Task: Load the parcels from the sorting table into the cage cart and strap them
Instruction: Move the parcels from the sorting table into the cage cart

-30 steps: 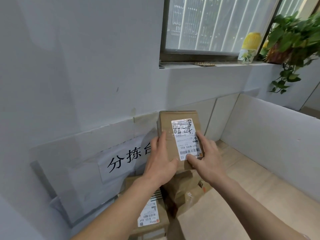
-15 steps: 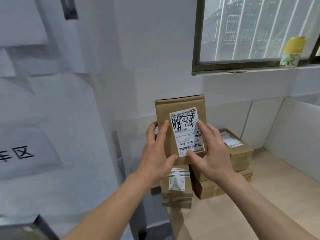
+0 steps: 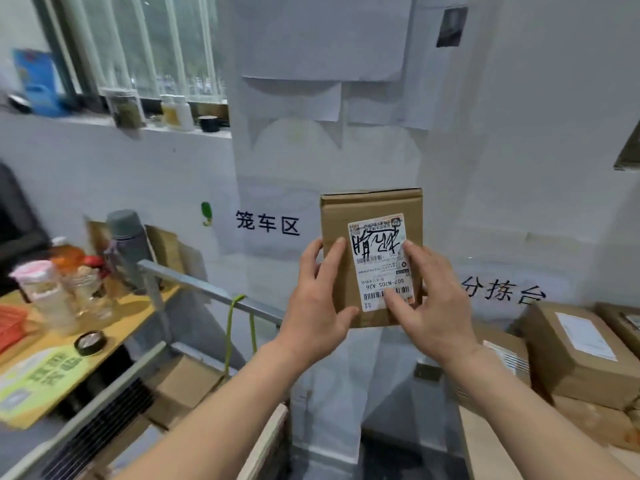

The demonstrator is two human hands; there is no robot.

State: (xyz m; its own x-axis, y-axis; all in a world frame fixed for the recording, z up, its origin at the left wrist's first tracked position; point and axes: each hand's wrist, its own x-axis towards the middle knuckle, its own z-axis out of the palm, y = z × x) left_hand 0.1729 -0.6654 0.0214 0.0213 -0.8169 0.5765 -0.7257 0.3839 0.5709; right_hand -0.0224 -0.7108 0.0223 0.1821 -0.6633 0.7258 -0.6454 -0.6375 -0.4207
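Lower right, the wooden sorting table [image 3: 485, 445] carries stacked cardboard parcels [image 3: 581, 355]. Over at left, a yellow tabletop [image 3: 131, 306] holds a grey flask [image 3: 128, 247], bottles [image 3: 45, 292], a tape roll [image 3: 90, 342] and a green leaflet [image 3: 38, 382].

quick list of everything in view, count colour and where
held parcel: one, brown with white label, upright at centre
table parcels: several, brown, stacked at far right
cage cart: one, grey metal, lower left
strap: one, green, hanging off the cart
flask: one, grey, on the left side table
tape roll: one, black, same table's near edge
sill jars: several, mixed colours, window sill upper left
left hand: one, holds parcel's left edge
right hand: one, holds parcel's right edge
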